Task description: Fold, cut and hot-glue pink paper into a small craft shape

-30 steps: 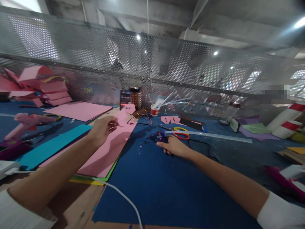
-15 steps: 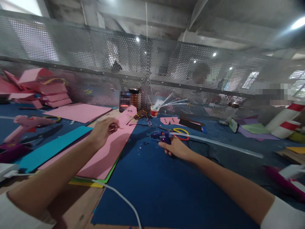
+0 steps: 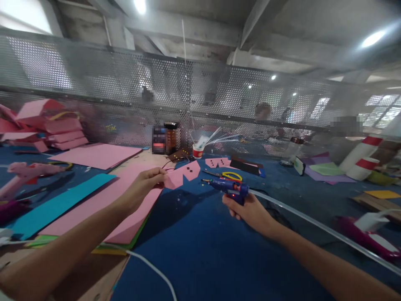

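My left hand pinches the left end of a pink paper cutout with a V-shaped notch and small black squares on it. The cutout is held up over the blue table surface. In my right hand is a blue glue gun, its nozzle pointing left toward the cutout with a gap between. A long clear glue stick sticks out of the gun's back. Behind the gun lie yellow-handled scissors. A second notched pink cutout with black squares rests farther back.
Pink sheets and a blue strip lie at left, near a pink glue gun. A paper cup with clear sticks stands before the perforated metal screen. A white cable crosses the front.
My left hand has moved slightly right and now holds the pink cutout out flat to view. The glue gun in my right hand has come nearer and shifted right.
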Motion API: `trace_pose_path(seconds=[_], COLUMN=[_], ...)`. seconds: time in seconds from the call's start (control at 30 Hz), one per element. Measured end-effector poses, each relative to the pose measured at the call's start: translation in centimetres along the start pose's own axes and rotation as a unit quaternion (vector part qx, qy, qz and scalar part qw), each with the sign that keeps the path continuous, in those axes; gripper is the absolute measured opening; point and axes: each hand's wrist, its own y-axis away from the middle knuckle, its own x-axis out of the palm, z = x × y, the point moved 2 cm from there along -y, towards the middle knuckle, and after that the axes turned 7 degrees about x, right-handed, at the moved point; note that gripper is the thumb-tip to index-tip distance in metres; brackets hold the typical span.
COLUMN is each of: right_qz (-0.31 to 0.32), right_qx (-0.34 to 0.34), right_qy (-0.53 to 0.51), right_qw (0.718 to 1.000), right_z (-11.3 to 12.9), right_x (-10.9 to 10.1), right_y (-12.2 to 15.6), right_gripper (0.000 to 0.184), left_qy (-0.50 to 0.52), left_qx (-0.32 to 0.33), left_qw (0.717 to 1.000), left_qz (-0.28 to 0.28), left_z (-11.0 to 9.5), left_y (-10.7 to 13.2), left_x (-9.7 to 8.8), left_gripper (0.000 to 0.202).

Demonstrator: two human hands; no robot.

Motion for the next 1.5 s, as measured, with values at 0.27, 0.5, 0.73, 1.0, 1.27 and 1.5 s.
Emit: trace_pose_path(seconds=[0.27, 0.5, 0.73, 1.0, 1.27, 1.5], right_qz=[-0.017, -0.033, -0.03, -0.031, -0.023, -0.029], right_qx=[-0.026, -0.045, -0.052, -0.076, -0.09, -0.116], right_qy=[-0.006, 0.032, 0.006, 0.01, 0.068, 0.133], right_qw=[0.999, 0.998, 0.998, 0.997, 0.993, 0.984], right_z=[0.1, -0.2, -0.1, -0.4, -0.5, -0.2], right_x=[0.1, 0.0, 0.2, 0.2, -0.1, -0.4], right_y=[0.9, 0.7, 1.1, 1.0, 1.0, 1.0], right_gripper=[0.036, 0.033, 0.032, 0.029, 0.028, 0.028], left_qy=[-0.017, -0.013, -0.013, -0.019, -0.021, -0.017], left_qx=[-0.001, -0.001, -0.004, -0.001, 0.002, 0.003], left_qw=[0.999, 0.999, 0.999, 0.998, 0.998, 0.998], left_qz=[0.04, 0.047, 0.049, 0.057, 0.058, 0.062], left_z=[0.4, 0.6, 0.2, -0.6, -0.3, -0.2], left_y=[0.3, 0.3, 0.5, 0.8, 0.8, 0.7], left_x=[1.0, 1.0, 1.3, 1.5, 1.5, 1.4], left_gripper=[0.025, 0.024, 0.023, 0.02, 0.021, 0.021])
